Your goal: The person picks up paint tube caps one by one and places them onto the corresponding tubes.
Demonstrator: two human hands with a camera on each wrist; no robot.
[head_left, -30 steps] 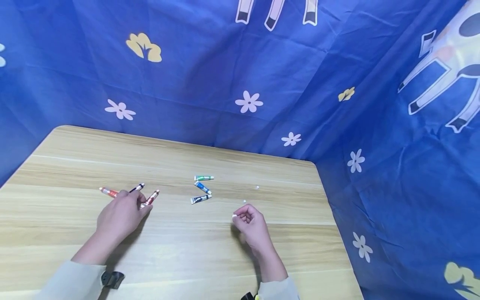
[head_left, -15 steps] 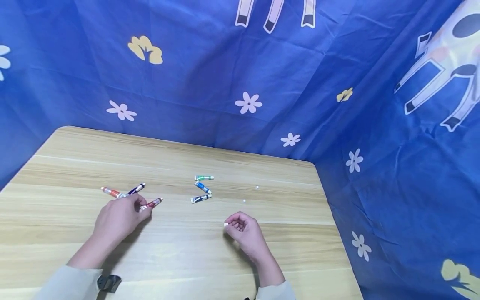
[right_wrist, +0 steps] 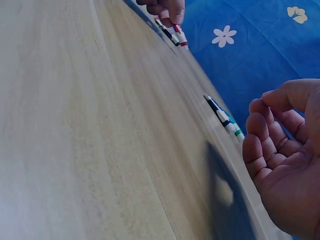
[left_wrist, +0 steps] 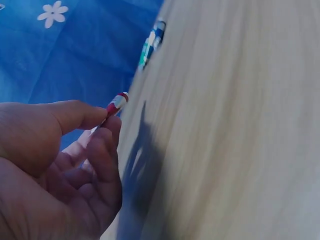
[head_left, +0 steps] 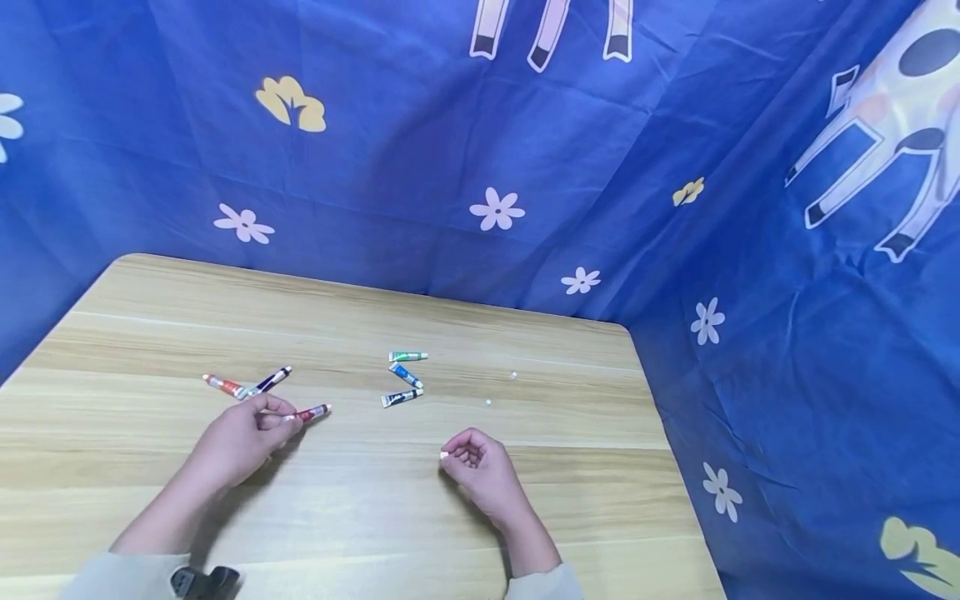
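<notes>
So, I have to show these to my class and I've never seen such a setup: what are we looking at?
There's no machine, just a person working barehanded. The wide picture is taken from the head, the other two from each wrist. The left hand pinches a red tube; the right hand pinches a small white piece. On the wooden table lie an orange tube, a purple tube, a green tube, a blue tube, a dark tube and two tiny white bits.

Left hand [head_left: 242, 437]: thumb and fingertips pinched; right hand [head_left: 486, 473]: thumb and forefinger tips together, remaining fingers curled; left forearm [head_left: 165, 510] and right forearm [head_left: 528, 537], slanting inward
</notes>
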